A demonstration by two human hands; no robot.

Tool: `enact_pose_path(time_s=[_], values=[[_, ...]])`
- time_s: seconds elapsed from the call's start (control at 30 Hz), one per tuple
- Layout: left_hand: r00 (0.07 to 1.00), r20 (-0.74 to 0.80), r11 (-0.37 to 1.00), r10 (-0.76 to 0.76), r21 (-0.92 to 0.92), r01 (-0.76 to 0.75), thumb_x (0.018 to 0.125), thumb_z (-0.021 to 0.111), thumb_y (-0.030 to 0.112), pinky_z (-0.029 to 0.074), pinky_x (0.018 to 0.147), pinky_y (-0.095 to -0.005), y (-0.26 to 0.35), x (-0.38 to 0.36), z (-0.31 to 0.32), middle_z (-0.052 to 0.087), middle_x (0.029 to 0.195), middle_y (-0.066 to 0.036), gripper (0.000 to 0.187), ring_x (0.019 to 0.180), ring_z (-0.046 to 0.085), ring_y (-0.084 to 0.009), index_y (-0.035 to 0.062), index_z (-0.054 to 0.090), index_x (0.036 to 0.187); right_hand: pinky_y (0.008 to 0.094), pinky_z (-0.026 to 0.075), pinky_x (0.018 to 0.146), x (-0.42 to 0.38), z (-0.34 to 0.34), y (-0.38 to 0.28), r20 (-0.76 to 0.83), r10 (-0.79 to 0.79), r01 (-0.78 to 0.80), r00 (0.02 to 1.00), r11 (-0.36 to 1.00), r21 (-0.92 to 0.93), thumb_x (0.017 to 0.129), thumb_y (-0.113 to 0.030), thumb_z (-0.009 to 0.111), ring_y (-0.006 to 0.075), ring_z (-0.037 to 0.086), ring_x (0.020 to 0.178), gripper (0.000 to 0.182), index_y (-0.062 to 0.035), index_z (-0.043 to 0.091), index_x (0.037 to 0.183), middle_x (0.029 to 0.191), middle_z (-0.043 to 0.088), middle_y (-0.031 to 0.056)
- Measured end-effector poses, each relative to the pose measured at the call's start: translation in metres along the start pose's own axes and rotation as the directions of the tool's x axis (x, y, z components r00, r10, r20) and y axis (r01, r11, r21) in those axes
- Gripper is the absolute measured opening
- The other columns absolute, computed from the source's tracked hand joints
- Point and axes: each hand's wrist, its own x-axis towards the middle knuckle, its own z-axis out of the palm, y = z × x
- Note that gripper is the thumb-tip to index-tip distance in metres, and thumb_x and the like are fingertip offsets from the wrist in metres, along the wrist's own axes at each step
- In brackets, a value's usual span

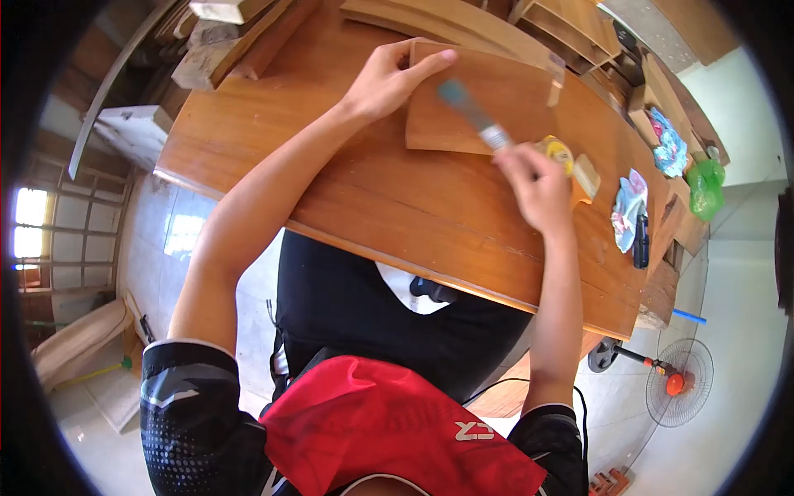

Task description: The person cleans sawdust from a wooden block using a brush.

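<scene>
Red cloth (389,430) below; right hand (536,186) gripping brush (473,116) over wooden board (480,99).

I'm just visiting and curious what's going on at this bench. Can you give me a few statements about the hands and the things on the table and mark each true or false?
1. The right hand holds a brush. True.
2. The left hand rests flat on a wooden panel. True.
3. The brush's blue end hangs off the table, away from the panel. False: it lies over the panel.
4. A green bag lies at the far right of the table. True.
5. The fan stands on the table. False: it stands on the floor, to the right of the table.
</scene>
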Motion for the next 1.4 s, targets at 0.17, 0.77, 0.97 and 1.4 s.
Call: enact_pose_path(time_s=[0.17,0.77,0.97,1.4], values=[[0.999,0.002,0.999,0.042,-0.009,-0.042,0.101,0.067,0.042,0.047,0.079,-0.0268,-0.008,0.005,-0.001,0.068,0.102,-0.002,0.048,0.09,0.058,-0.0081,-0.0012,0.069,0.122,0.0322,0.041,0.056,0.003,-0.007,-0.008,-0.037,0.086,-0.087,0.996,0.996,-0.011,0.096,-0.035,0.073,0.0129,0.05,0.058,0.029,-0.0067,0.076,0.096,0.061,0.055,0.0043],[0.999,0.019,0.993,0.042,-0.109,-0.04,0.1,0.067,0.044,0.05,0.084,-0.0287,-0.006,0.004,0.001,0.072,0.104,-0.006,0.048,0.094,0.062,-0.0105,0.0007,0.07,0.121,0.0308,0.042,0.057,0.003,-0.007,-0.001,-0.115,0.161,-0.154,0.98,0.986,0.062,0.095,-0.036,0.074,0.0142,0.052,0.056,0.028,-0.0082,0.078,0.097,0.062,0.061,0.0059],[0.999,0.03,0.999,0.012,-0.038,-0.011,0.1,0.068,0.044,0.05,0.087,-0.0289,0.005,0.001,-0.002,0.073,0.105,-0.005,0.05,0.098,0.062,-0.0103,-0.0014,0.07,0.119,0.0282,0.04,0.056,0.003,-0.002,-0.004,0.006,0.077,-0.077,0.997,0.996,0.05,0.094,-0.033,0.077,0.0085,0.051,0.06,0.027,-0.0063,0.078,0.096,0.065,0.063,0.0022],[0.998,0.049,0.999,0.029,-0.036,-0.027,0.102,0.066,0.042,0.051,0.088,-0.0285,-0.007,0.006,-0.002,0.073,0.109,-0.006,0.049,0.1,0.064,-0.0107,-0.0016,0.068,0.123,0.0264,0.034,0.054,0.001,-0.004,0.003,0.085,0.069,-0.073,0.994,0.996,0.052,0.092,-0.032,0.079,0.0055,0.043,0.058,0.028,-0.0054,0.08,0.101,0.063,0.056,-0.0041]])
